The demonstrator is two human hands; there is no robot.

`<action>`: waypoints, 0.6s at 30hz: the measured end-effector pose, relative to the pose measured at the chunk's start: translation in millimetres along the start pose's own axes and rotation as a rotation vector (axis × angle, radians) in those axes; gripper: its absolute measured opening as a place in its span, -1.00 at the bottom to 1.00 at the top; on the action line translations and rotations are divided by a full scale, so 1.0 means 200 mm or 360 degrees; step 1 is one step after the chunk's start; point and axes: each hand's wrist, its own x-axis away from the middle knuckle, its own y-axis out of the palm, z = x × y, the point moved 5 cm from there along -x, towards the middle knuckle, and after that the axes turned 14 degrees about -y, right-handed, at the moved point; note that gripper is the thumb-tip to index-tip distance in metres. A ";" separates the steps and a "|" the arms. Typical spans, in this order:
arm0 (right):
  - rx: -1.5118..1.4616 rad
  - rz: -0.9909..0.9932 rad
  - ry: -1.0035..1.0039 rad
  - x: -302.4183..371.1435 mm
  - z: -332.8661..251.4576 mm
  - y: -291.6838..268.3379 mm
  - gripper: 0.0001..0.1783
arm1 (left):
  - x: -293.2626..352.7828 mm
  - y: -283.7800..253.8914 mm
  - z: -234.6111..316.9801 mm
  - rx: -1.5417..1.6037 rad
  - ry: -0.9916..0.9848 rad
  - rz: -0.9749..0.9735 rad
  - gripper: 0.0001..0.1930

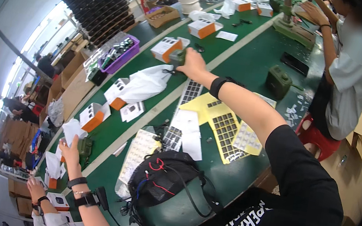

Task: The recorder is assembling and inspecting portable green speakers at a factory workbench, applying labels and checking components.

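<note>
My right hand (193,64) stretches far across the green bench and is closed on a dark green boxy device (178,57), beside an orange-and-white carton (167,48). My left hand (70,153) is raised at the left with its fingers apart. Just behind its fingertips lies a white plastic bag (71,129), though I cannot tell whether they touch. To the right of that hand stands another green device (85,146). A large white bag (147,83) lies between my two hands.
Nearest me sits a black mesh bag (163,174) with cables. Yellow label sheets (224,128) and a third green device (278,82) lie to the right. A purple basket (119,54) stands at the far side. Co-workers' hands show at lower left (37,191) and upper right (315,14).
</note>
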 end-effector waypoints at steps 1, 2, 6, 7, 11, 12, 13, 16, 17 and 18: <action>0.0063 0.0015 -0.0027 -0.01 0.07 0.05 -0.35 | -0.10 0.00 -0.11 -0.0202 -0.0156 0.0073 -0.13; -0.0002 -0.0004 0.0094 -0.01 0.15 0.08 -0.33 | -0.16 0.02 -0.21 -0.0253 -0.0221 0.0034 -0.08; 0.0037 -0.0030 0.0246 0.06 0.17 0.10 -0.13 | -0.30 0.10 -0.55 -0.0706 -0.0373 -0.0103 0.10; 0.0182 0.0102 0.0208 0.10 0.17 0.07 -0.07 | -0.33 0.15 -0.56 -0.0695 -0.0363 -0.0123 0.10; -0.0158 0.0023 -0.0232 0.28 0.00 -0.22 -0.14 | -0.42 0.22 -0.71 -0.0694 -0.0220 -0.0045 0.14; -0.0228 -0.0064 -0.0273 0.33 -0.07 -0.32 -0.18 | -0.44 0.24 -0.73 -0.0704 -0.0182 -0.0008 0.15; -0.0303 -0.0156 -0.0315 0.39 -0.15 -0.42 -0.23 | -0.45 0.24 -0.74 -0.0716 -0.0150 0.0033 0.15; -0.0230 -0.0224 -0.0389 0.55 -0.31 -0.66 -0.29 | -0.44 0.25 -0.75 -0.0732 -0.0187 -0.0108 0.11; -0.0196 -0.0236 -0.0410 0.59 -0.36 -0.74 -0.30 | -0.40 0.24 -0.72 -0.0741 -0.0201 -0.0178 0.09; -0.0169 -0.0235 -0.0395 0.63 -0.39 -0.81 -0.30 | -0.30 0.25 -0.59 -0.0875 -0.0283 -0.0171 0.04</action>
